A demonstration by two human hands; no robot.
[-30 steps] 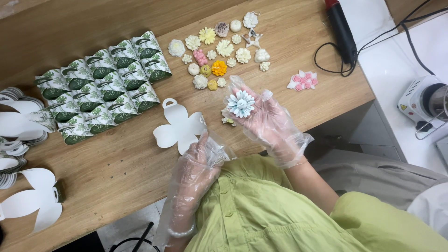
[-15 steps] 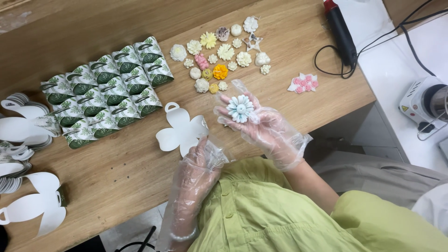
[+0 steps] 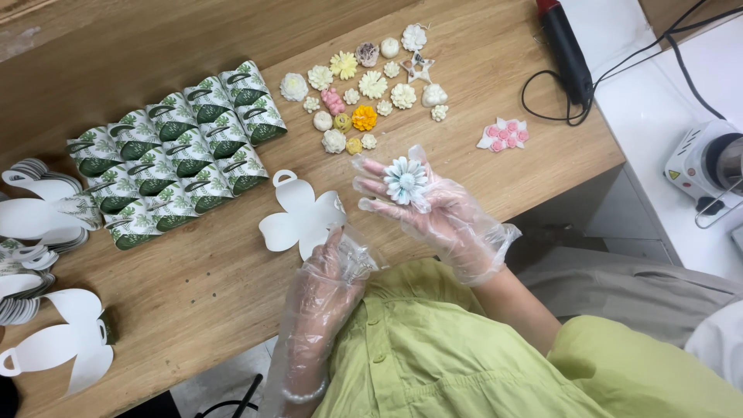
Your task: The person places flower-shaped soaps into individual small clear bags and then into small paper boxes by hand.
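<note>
On the wooden table [image 3: 193,286], a block of folded green leaf-print boxes [image 3: 174,151] stands finished at the far left, while stacks of flat white box blanks [image 3: 35,232] at the left edge and one opened-out white blank [image 3: 302,220] near the middle are not yet folded, so by my reading a good part is done and much is left. Far of centre lies a scatter of small flower-shaped pieces [image 3: 368,85] in cream, yellow, orange and pink, none boxed yet. The left hand [image 3: 329,286], gloved, rests fingers together on the near edge of the flat blank. The right hand [image 3: 433,205], gloved, lies palm up with fingers apart, and the pale blue flower piece [image 3: 405,179] sits on those fingers, not pinched.
</note>
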